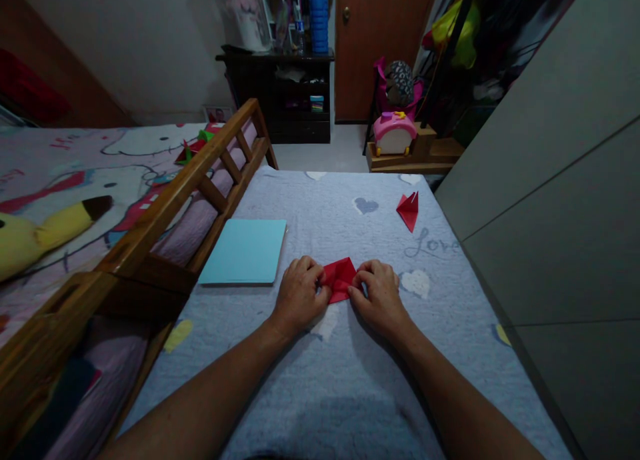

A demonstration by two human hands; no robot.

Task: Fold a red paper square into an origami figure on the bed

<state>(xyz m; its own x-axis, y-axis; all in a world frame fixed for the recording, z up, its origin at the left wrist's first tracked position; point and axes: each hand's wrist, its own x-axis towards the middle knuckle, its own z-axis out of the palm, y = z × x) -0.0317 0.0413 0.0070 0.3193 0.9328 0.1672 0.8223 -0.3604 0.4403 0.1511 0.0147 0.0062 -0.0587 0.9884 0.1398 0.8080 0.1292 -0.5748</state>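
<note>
Between my two hands is a piece of folded red origami paper (340, 280), creased and partly opened, low over the bed sheet. My left hand (303, 290) pinches its left edge between thumb and fingers. On the opposite edge, my right hand (377, 290) grips the paper in the same way. A second folded red paper piece (409, 211), with pointed tips, lies apart at the far right of the bed. To the left of my left hand rests a flat light-blue stack of square paper (246, 252).
A blue sheet (320, 200) with heart prints covers the bed. A wooden rail (175, 200) runs along the left, with a second bed and a yellow plush toy (45, 237) beyond. A pale cabinet (560, 180) borders the right side. A dark shelf (280, 100) stands ahead.
</note>
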